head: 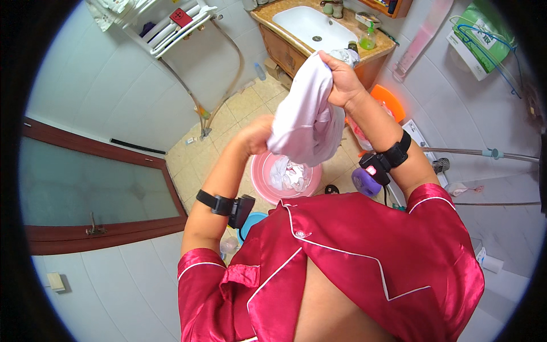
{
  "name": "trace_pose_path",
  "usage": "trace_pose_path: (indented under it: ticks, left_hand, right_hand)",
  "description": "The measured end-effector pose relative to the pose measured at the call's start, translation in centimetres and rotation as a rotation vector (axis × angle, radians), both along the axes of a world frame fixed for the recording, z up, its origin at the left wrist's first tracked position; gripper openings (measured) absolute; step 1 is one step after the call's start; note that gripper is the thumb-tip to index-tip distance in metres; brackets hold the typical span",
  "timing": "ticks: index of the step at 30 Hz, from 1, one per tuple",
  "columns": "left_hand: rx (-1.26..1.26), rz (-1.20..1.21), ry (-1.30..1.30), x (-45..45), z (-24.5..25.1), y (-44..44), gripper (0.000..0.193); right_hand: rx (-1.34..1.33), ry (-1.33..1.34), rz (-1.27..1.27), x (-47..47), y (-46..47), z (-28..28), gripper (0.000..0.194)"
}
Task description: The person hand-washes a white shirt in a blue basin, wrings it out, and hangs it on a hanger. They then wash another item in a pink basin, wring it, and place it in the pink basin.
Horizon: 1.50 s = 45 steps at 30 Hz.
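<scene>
Pale, whitish-pink cloth (305, 115), likely a garment, hangs stretched between my hands in front of the washbasin counter. My right hand (344, 83) grips its upper end. Lower down, at the cloth's left edge, is my left hand (256, 134), slightly blurred, its fingers closed there and partly hidden behind the fabric. Beneath the cloth, a pink plastic basin (256, 181) stands on the floor with wet-looking white laundry (284, 175) inside. Another crumpled light cloth (346, 56) lies at the counter's edge, just behind my right hand.
The white sink (299, 23) is set in a tan stone counter (380, 47) holding a green soap bottle (367, 40). An orange bin (389, 102) and a purple container (366, 181) stand right; a blue basin (254, 222) is partly behind me. A door (98, 184) is left.
</scene>
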<state>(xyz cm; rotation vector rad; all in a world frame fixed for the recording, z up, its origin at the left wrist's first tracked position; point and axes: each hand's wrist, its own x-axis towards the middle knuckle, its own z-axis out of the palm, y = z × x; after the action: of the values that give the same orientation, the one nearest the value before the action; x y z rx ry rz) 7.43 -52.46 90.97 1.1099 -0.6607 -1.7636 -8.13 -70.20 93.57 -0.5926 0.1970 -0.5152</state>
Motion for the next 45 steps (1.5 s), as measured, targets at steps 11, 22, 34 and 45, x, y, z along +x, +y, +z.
trace_pose_path:
  ticks: [11, 22, 34, 45]
  left_hand:
    - [-0.228, 0.256, -0.406, 4.7, 1.6, 1.0, 0.024]
    - [-0.450, 0.980, -1.189, 11.2, 1.5, -1.2, 0.060]
    - [-0.217, 0.428, -0.607, 2.0, -3.8, 0.6, 0.036]
    - [-0.399, 0.196, 0.601, 5.1, 8.7, -2.8, 0.033]
  right_hand:
    - [-0.400, 0.142, -0.072, -0.2, -0.3, 1.5, 0.022]
    - [0.099, -0.119, 0.452, 2.5, 1.1, 1.2, 0.036]
    - [-0.010, -0.149, 0.451, 3.2, -2.0, 3.5, 0.036]
    - [-1.631, 1.039, -0.582, -0.6, -3.8, -0.2, 0.064]
